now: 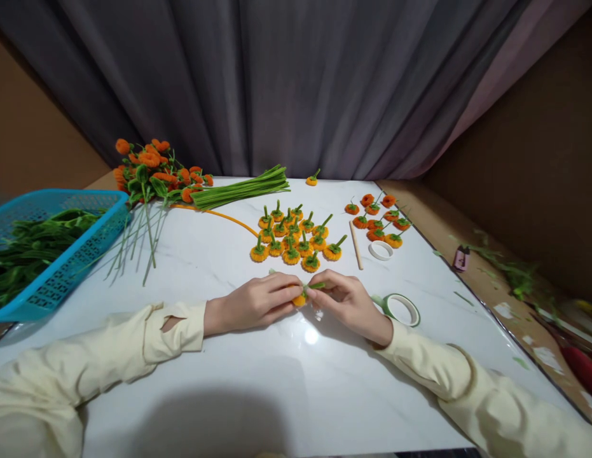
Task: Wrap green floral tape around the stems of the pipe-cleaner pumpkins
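Observation:
Between my two hands, near the middle of the white table, is a small yellow pipe-cleaner pumpkin with a green stem. My left hand is closed around its left side, fingers wrapped over the yellow body. From the right, my right hand pinches at the green stem. A little white scrap lies just below the fingertips. Just beyond my hands stand several finished-looking yellow pumpkins with upright green stems. A roll of green tape lies to the right of my right wrist.
A blue basket of green fuzzy pieces stands left. Behind it lie orange flowers and a bundle of green pipe cleaners. Orange pumpkins, a wooden stick and a white ring sit right. A grey curtain hangs behind.

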`<state>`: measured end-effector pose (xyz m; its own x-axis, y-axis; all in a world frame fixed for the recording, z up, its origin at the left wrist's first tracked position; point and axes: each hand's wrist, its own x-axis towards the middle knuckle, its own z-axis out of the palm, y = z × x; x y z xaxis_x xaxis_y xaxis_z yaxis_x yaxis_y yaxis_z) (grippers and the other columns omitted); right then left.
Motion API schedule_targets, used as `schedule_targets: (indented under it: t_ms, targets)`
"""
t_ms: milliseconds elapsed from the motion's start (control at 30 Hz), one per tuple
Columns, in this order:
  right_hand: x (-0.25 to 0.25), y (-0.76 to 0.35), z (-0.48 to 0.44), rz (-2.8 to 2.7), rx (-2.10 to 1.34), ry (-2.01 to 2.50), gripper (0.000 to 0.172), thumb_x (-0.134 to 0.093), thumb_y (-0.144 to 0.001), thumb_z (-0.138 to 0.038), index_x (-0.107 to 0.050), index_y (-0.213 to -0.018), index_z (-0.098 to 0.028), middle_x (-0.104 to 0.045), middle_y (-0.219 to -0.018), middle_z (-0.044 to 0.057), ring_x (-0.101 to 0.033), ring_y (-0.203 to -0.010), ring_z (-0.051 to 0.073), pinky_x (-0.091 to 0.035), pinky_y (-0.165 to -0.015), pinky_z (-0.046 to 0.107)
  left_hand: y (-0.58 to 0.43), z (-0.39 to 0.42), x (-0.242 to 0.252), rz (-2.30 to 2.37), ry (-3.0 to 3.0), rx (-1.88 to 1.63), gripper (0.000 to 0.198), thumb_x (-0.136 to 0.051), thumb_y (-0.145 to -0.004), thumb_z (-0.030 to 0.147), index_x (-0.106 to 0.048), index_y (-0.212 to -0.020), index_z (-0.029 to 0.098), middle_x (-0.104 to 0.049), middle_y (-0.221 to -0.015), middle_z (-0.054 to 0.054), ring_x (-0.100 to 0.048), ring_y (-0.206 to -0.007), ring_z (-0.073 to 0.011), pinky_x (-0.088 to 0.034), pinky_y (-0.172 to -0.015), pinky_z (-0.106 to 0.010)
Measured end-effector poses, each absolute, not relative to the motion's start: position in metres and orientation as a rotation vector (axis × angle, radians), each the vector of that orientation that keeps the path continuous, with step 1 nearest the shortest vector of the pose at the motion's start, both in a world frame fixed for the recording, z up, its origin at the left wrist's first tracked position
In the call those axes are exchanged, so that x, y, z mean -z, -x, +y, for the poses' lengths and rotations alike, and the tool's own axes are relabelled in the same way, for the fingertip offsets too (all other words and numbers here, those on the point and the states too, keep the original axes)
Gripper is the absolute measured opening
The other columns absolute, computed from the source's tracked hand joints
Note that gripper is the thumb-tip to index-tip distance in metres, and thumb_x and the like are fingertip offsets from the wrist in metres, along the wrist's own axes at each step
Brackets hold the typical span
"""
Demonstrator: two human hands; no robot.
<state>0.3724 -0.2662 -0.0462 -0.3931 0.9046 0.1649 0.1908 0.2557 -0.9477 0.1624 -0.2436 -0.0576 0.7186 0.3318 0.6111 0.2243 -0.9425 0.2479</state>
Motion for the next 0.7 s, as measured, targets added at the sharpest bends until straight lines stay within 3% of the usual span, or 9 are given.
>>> schedule_targets:
  t_ms: [700]
  targets:
    - [0.0447, -0.3738, -0.2666, -1.742, -1.297, 0.922, 0.015, -0.061, -0.084, -0.033, -0.057, -0.085, -0.018, -0.061, -0.065, 0.000, -0.058, -0.055, 0.010, -0.047, -0.054, 0.023, -0.1599, -0.2433, 0.0580, 0.393, -2.793, -1.074, 0.021, -0.050, -0.090, 0.014, -0.053, -0.111, 0.013, -0.063, -0.097, -0.013, -0.061, -0.085, -0.0180, -0.052, -0.071, -0.026]
